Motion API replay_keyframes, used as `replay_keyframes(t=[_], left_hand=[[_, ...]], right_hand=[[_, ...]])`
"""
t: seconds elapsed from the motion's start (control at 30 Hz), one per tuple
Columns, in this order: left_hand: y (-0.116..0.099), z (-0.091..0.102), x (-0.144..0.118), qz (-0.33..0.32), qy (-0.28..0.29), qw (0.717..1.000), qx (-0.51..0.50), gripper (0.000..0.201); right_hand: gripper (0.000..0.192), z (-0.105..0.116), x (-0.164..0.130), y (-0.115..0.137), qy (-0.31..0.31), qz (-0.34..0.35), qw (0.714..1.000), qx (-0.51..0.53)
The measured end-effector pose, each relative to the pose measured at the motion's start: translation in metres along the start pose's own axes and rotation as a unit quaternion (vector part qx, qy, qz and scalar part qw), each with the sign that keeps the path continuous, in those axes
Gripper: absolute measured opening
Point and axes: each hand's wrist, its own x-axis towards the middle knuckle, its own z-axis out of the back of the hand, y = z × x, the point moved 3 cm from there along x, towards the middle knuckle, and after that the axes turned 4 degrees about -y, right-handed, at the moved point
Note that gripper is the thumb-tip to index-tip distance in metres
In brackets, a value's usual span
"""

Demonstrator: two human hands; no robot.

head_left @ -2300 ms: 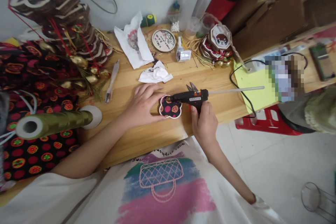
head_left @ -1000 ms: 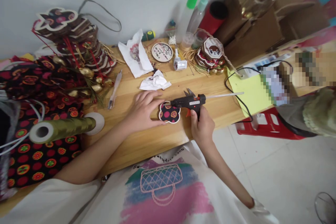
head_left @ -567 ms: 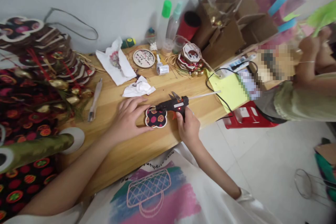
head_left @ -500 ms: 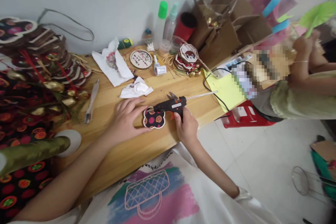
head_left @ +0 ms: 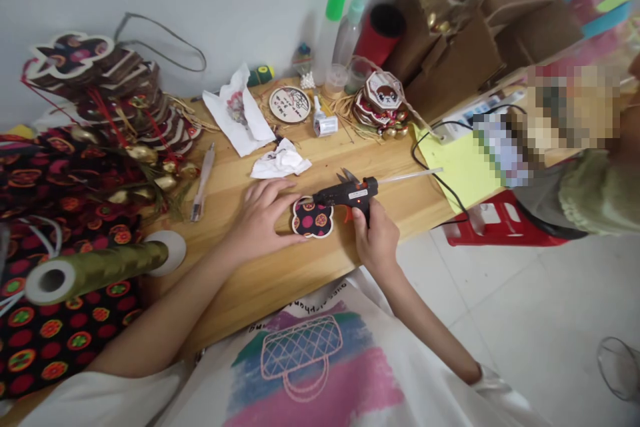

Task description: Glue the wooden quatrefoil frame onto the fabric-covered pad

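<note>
While our left hand (head_left: 263,213) is pressing flat on the patch (head_left: 313,218) at frame centre, our right hand (head_left: 376,238) is gripping the glue gun (head_left: 347,193), nozzle at the patch's upper edge.

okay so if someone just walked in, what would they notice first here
The black glue gun at the table's centre, held by the right hand, nozzle at a flower-shaped patch that the left hand pins down. Then the tall stack of ornaments at far left.
</note>
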Motion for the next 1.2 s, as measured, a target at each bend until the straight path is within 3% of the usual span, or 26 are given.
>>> replay_keyframes(t=[0.77, 1.2], left_hand=[[0.0003, -0.0005, -0.0004, 0.006, 0.011, 1.0, 0.008, 0.068], [-0.0005, 0.0005, 0.0001, -0.003, 0.006, 1.0, 0.012, 0.066]], right_hand=[[0.058, 0.0009, -0.0003, 0.0028, -0.014, -0.001, 1.0, 0.008], [0.053, 0.0023, 0.0, 0.0029, -0.009, 0.0, 1.0, 0.015]])
